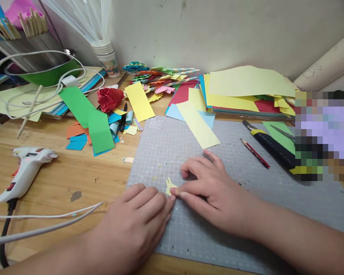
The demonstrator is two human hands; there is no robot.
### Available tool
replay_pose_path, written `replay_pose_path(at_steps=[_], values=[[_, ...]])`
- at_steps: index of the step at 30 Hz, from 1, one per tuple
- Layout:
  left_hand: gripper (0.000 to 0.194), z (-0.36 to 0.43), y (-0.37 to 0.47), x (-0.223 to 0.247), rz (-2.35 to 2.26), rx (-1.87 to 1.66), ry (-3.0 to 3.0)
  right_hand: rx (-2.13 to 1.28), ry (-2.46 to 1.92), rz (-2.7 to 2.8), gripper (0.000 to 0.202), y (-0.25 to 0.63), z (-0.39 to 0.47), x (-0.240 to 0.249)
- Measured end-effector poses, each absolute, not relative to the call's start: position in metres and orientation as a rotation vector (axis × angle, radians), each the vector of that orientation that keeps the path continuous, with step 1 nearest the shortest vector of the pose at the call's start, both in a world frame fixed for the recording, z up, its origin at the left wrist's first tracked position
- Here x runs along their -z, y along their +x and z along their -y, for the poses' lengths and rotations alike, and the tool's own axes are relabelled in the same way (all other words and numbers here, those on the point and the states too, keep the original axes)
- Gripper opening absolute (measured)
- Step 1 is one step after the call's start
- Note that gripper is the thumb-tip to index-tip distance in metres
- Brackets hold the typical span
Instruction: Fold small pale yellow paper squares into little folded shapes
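Over the grey cutting mat (189, 240), my two hands meet at a small pale-yellow paper piece (169, 185) with pointed tips. My right hand (213, 189) pinches its lower right side between thumb and index finger, the other fingers curled above. Curled, with its fingertips against the paper's lower edge, my left hand (141, 214) closes on it from the left. Part of the paper is hidden behind the fingertips. Beyond the hands, a pale-yellow strip (199, 124) lies across the mat's far edge.
A white glue gun (27, 170) lies at left, near a white cable (54, 228). Green strips (100, 133) and paper scraps lie behind. At right are a red pencil (255, 153), a black utility knife (275, 149) and scissors (283, 133). Paper sheets (246, 86) are stacked by the wall.
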State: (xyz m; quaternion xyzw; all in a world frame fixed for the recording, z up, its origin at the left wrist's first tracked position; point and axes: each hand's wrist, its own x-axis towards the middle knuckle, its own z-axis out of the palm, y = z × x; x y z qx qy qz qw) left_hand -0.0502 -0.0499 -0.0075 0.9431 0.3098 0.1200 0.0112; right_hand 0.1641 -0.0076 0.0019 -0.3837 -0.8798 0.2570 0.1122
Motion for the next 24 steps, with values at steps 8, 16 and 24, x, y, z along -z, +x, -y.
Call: replay_pose_path(at_steps=[8,16,24], values=[[0.029,0.05,-0.047,0.004,-0.964,-0.227,2.892,-0.724,-0.939,2.608,0.024,0.17,0.003,0.005],[0.024,0.049,-0.046,0.005,-0.911,-0.196,2.799,-0.539,-1.092,2.651,0.027,0.167,0.001,0.008],[0.024,0.049,-0.046,0.006,-0.905,-0.182,2.795,-0.5,-1.182,2.576,0.028,0.162,0.002,0.013]])
